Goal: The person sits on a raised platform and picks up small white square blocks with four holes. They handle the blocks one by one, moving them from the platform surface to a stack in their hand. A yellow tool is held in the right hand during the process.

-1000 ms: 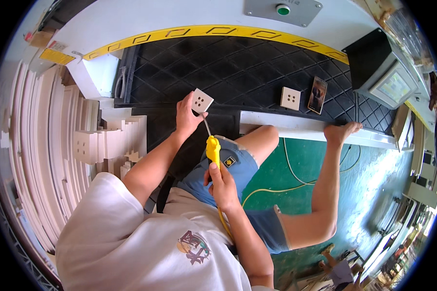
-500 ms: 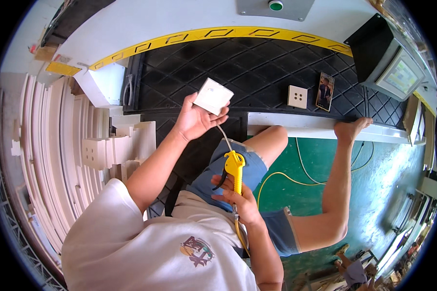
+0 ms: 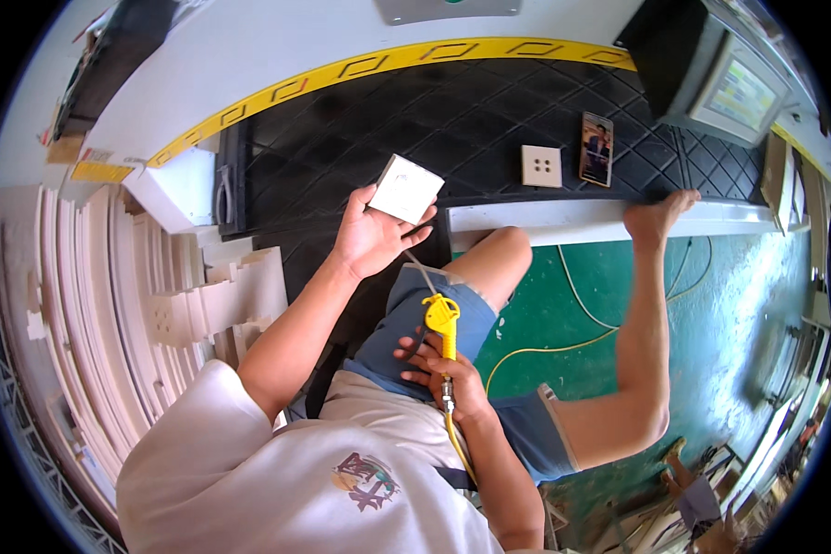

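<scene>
A white square block (image 3: 404, 188) rests in my left hand (image 3: 371, 242), with the thumb at its left edge and the fingers beneath and along its right side. Closer to my body, my right hand (image 3: 454, 379) holds a yellow air blow gun (image 3: 443, 319) by its handle. The gun's thin metal nozzle (image 3: 417, 266) points up toward my left hand, and its tip is hidden or hard to make out there. From the handle's lower end, past a metal fitting, a yellow hose (image 3: 456, 441) runs down beside my right forearm.
On the black ridged mat (image 3: 360, 120) lie a white square block with several holes (image 3: 541, 166) and a phone (image 3: 596, 150). A screen unit (image 3: 739, 92) stands at the far right. Stacked pale boards and blocks (image 3: 111, 295) line the left. My bare foot rests on the white ledge (image 3: 563, 222).
The view has shifted, so the mat, phone and holed block sit a little further left. Both hands keep their hold; the blow gun stands slightly more upright.
</scene>
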